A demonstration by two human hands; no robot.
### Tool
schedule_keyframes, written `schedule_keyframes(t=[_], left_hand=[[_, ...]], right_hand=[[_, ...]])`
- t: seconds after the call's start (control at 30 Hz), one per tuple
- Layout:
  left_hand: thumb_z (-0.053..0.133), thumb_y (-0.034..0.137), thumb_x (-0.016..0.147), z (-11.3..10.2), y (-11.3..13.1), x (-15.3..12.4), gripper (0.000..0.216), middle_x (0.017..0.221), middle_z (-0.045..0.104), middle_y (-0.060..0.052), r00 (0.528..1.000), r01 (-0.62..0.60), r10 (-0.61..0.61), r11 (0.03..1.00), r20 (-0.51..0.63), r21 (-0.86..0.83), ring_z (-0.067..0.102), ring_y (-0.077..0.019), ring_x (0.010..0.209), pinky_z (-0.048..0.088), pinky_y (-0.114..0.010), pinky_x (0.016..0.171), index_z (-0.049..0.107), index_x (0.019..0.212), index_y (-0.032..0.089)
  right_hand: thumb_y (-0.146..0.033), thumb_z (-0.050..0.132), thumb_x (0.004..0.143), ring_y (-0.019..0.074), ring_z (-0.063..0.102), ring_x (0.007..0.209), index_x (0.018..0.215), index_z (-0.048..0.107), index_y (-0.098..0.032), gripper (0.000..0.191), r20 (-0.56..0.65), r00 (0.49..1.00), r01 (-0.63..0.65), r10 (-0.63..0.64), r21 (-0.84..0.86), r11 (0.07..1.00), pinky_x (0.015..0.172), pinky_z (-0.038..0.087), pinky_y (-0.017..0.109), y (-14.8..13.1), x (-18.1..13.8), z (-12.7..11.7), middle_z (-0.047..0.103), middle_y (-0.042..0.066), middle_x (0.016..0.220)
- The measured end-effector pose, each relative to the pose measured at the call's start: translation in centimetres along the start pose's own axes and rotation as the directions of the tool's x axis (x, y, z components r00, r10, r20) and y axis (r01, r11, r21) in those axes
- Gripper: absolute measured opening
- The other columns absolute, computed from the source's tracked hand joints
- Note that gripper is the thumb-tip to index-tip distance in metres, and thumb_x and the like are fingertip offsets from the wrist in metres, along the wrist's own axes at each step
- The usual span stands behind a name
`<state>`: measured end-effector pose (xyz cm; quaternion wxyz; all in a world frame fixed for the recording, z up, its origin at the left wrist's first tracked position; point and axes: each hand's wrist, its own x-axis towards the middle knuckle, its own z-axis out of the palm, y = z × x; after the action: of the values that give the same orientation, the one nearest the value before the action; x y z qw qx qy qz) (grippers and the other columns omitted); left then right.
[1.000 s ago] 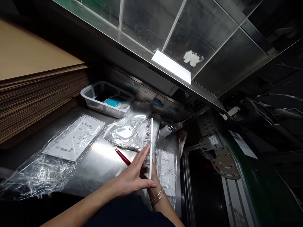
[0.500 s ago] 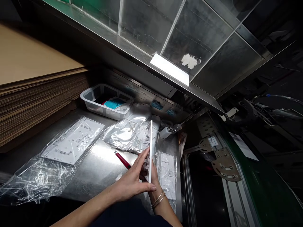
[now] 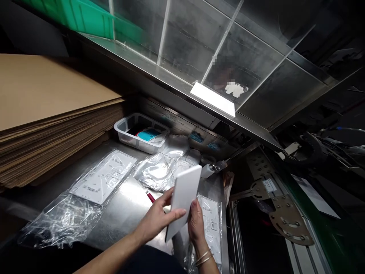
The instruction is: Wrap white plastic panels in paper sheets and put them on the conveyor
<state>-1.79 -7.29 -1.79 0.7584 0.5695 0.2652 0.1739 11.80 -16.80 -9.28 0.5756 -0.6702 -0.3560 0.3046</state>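
Note:
A white rectangular plastic panel [image 3: 184, 198] is held upright and tilted between both hands, its smooth face turned toward me. My left hand [image 3: 159, 217] grips the panel's left edge, the thumb lying across the smooth face. On the right edge, my right hand [image 3: 196, 222] is closed, with bracelets at the wrist. Behind my left hand, a red-handled tool [image 3: 150, 196] lies partly hidden on the metal table [image 3: 119, 213]. A similar panel in clear plastic [image 3: 211, 224] lies right of my right hand. Another white panel [image 3: 107, 177] lies on clear film at left.
Stacked cardboard sheets [image 3: 57, 102] rise at the left. A translucent bin [image 3: 137, 142] and a heap of clear bags [image 3: 156, 171] sit toward the back. Beyond the table's right edge are a metal bracket [image 3: 291, 224] and a green conveyor belt [image 3: 327, 236]. A metal-framed shelf hangs above.
The panel has turned from edge-on, with ribbed details showing at its left, to show its smooth face. Both hands have shifted with it, and the camera view has moved slightly.

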Motion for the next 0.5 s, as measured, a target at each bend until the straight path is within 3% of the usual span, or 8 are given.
schedule_keyframes(t=[0.07, 0.2, 0.33, 0.5], left_hand=[[0.060, 0.040, 0.078, -0.8, 1.1, -0.1, 0.037, 0.098, 0.067, -0.009, 0.998, -0.028, 0.026, 0.999, 0.057, 0.035, 0.060, -0.0271, 0.093, 0.047, -0.034, 0.080, 0.063, 0.109, 0.019], [0.051, 0.032, 0.086, -1.7, 2.7, -0.4, 0.026, 0.101, 0.068, -0.007, 0.923, -0.274, 0.213, 0.949, 0.320, 0.159, 0.060, -0.0242, 0.097, 0.044, -0.031, 0.087, 0.069, 0.101, 0.022], [0.050, 0.028, 0.086, -1.7, 2.1, -0.3, 0.025, 0.102, 0.068, -0.007, 0.887, -0.391, 0.296, 0.889, 0.353, 0.237, 0.061, -0.0226, 0.097, 0.045, -0.031, 0.086, 0.069, 0.101, 0.022], [0.051, 0.025, 0.086, -1.8, 1.2, 0.1, 0.022, 0.104, 0.067, -0.003, 0.867, -0.429, 0.311, 0.863, 0.388, 0.266, 0.061, -0.0209, 0.096, 0.046, -0.029, 0.085, 0.068, 0.101, 0.024]], right_hand=[[-0.054, 0.044, 0.084, 0.0231, 0.058, 0.102, 0.115, 0.056, -0.021, 0.047, 0.016, 1.000, -0.015, 0.014, 0.045, 0.999, 0.085, 0.048, 0.035, 0.5, -0.1, -1.1, 0.062, 0.009, 0.113], [-0.041, 0.064, 0.074, 0.0249, 0.055, 0.108, 0.109, 0.062, -0.022, 0.039, 0.064, 0.997, -0.039, 0.034, 0.074, 0.996, 0.096, 0.040, 0.040, 0.1, -0.2, -2.7, 0.064, 0.009, 0.111], [-0.037, 0.067, 0.072, 0.0235, 0.054, 0.109, 0.105, 0.065, -0.022, 0.037, 0.047, 0.999, 0.007, -0.011, 0.099, 0.995, 0.101, 0.035, 0.042, -0.5, -0.1, -2.9, 0.065, 0.008, 0.109], [-0.036, 0.068, 0.072, 0.0232, 0.054, 0.109, 0.106, 0.065, -0.023, 0.037, 0.050, 0.999, 0.010, -0.017, 0.143, 0.990, 0.102, 0.033, 0.042, 0.1, -0.1, -2.8, 0.065, 0.007, 0.110]])
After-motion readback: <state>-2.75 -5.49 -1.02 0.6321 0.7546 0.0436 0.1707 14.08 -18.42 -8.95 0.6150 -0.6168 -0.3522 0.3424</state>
